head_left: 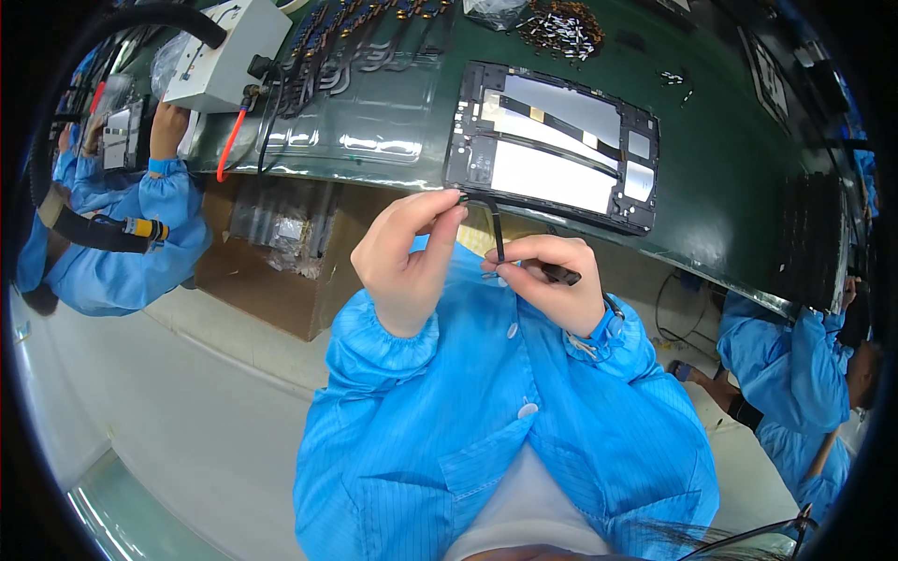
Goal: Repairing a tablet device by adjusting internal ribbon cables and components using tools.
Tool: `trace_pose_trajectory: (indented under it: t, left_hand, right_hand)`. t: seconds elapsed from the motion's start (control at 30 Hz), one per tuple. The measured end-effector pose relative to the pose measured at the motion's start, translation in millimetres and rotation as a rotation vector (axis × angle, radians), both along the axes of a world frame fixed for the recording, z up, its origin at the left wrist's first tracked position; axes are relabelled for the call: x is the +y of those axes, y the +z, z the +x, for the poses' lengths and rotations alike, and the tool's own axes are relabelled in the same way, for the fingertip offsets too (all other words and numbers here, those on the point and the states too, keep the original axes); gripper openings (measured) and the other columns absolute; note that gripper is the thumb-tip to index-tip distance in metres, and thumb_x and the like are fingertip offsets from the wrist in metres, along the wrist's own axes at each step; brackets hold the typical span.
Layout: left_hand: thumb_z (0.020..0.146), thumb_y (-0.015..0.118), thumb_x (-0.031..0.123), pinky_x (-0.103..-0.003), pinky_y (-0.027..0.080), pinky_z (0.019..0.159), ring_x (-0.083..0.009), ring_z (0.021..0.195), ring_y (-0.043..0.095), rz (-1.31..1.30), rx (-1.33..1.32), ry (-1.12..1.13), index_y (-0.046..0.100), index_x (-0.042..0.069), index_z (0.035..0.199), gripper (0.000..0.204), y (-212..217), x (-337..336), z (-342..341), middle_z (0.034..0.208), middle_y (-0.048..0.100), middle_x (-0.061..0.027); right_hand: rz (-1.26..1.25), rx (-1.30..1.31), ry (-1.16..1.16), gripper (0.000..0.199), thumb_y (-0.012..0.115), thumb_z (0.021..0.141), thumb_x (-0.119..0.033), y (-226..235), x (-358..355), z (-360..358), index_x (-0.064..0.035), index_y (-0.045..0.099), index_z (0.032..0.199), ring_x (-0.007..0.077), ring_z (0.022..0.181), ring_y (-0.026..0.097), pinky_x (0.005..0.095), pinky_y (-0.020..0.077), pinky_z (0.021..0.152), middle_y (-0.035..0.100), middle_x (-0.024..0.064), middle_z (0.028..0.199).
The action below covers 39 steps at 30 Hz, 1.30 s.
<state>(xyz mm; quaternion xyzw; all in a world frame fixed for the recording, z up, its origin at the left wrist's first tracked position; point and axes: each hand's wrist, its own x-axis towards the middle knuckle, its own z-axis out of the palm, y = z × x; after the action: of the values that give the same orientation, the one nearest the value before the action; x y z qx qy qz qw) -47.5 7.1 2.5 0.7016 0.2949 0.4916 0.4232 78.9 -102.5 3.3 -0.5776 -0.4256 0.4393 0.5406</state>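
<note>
In front of my chest, just off the bench's near edge, a thin black flex cable [497, 224] is stretched between my hands, bent near its upper end. My left hand [404, 257] pinches that end, where a small greenish tip shows. The lower end sits between the thumb and forefinger of my right hand [558, 285]. A dark rod-like tool [561, 274] also lies in the right hand, its kind unclear. Beyond my hands, an opened tablet [557, 164] rests on the bench, showing silver panels and black ribbon cables.
On the green bench [716, 178], a clear tray [379, 136] holds several black flex cables, left of the tablet. Farther back lies a pile of small parts [561, 30]. A white control box [229, 56] stands at left, above a cardboard box [262, 290]. Co-workers in blue sit on both sides.
</note>
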Motion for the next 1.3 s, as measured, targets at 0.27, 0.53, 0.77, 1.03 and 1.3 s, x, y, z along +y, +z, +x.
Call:
trace_pose_trajectory:
  t: [0.27,0.53,0.77,1.03,1.3]
  left_hand:
    - [0.068,0.066,-0.007,-0.026,0.050,0.059,-0.0187,0.069,0.062,-0.019,-0.019,-0.133,0.062,-0.001,0.084,0.017,3,-10,8,0.078,0.064,-0.0113]
    - [0.062,0.071,-0.005,-0.028,0.050,0.063,-0.0214,0.073,0.061,0.298,-0.203,0.148,0.062,0.002,0.082,0.023,-6,-10,31,0.081,0.063,-0.0087]
    - [0.060,0.070,-0.006,-0.029,0.050,0.063,-0.0223,0.071,0.062,0.567,0.032,0.106,0.063,0.001,0.081,0.023,3,8,24,0.080,0.064,-0.0086]
    - [0.060,0.063,-0.009,-0.031,0.051,0.070,-0.0255,0.078,0.063,0.282,0.016,0.054,0.063,0.001,0.079,0.021,-4,17,3,0.087,0.065,-0.0137]
    - [0.073,0.060,-0.002,-0.032,0.048,0.079,-0.0257,0.093,0.061,0.414,0.432,0.273,0.062,0.002,0.083,0.011,-62,108,-47,0.094,0.064,-0.0116]
  right_hand:
    - [0.263,-0.068,-0.216,0.021,0.063,0.073,0.001,3,23,4,-0.0044,0.065,0.093,0.0007,0.052,0.038,0.0154,0.0288,0.046,0.061,0.0032,0.085]
    - [0.405,-0.238,-0.362,0.020,0.067,0.068,0.004,9,28,-3,-0.0035,0.066,0.087,0.0125,0.064,0.055,0.0207,0.0409,0.053,0.061,0.0075,0.080]
    - [0.490,-0.541,-0.415,0.024,0.070,0.062,0.005,10,35,-7,-0.0008,0.065,0.085,0.0237,0.071,0.062,0.0287,0.0497,0.061,0.061,0.0123,0.079]
    - [0.487,-0.572,-0.370,0.025,0.072,0.059,0.004,6,37,-17,-0.0007,0.065,0.082,0.0236,0.067,0.062,0.0279,0.0496,0.056,0.060,0.0112,0.074]
    - [0.480,-0.657,-0.382,0.025,0.072,0.058,0.004,-4,36,-16,-0.0017,0.065,0.081,0.0231,0.064,0.061,0.0273,0.0491,0.054,0.060,0.0106,0.073]
